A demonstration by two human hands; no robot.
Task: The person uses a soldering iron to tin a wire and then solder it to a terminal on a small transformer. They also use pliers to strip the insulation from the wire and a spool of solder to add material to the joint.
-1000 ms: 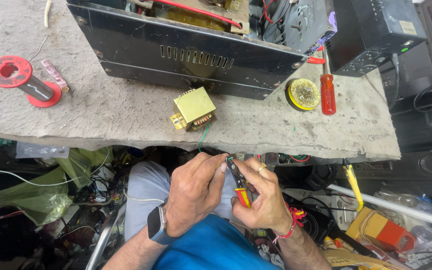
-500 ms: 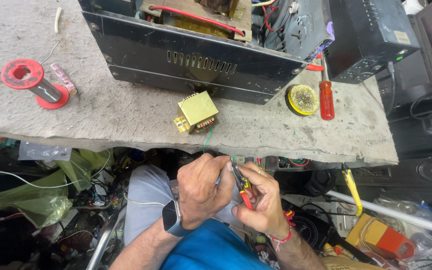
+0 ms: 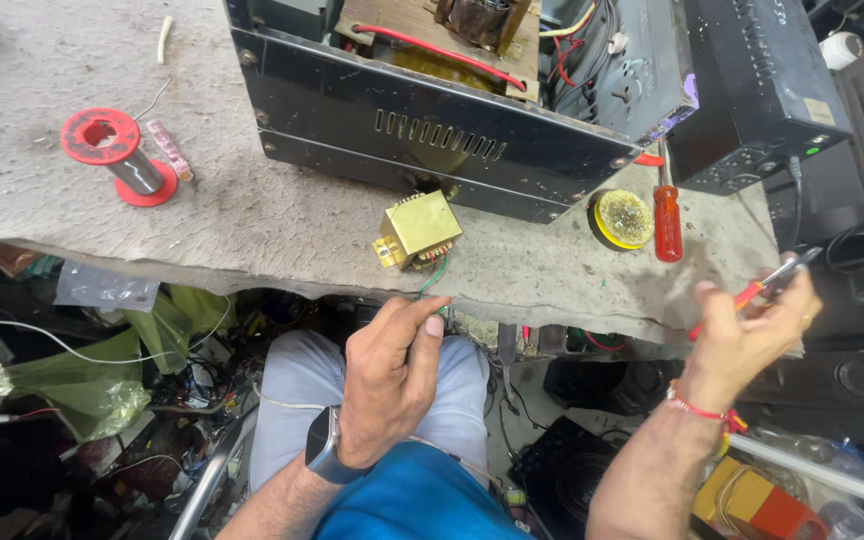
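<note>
Pinching the green wires in clenched fingers, the left hand is sitting just below the gold transformer at the table edge; right hand, well apart rightward, is gripping red-handled pliers.

Glossy brass-coloured metal transformer on rough grey benchtop.

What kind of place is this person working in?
Probably a small electronics repair workshop: an opened metal chassis with exposed wiring, a spool of solder wire and a red-handled screwdriver sit on the worn bench.
</note>
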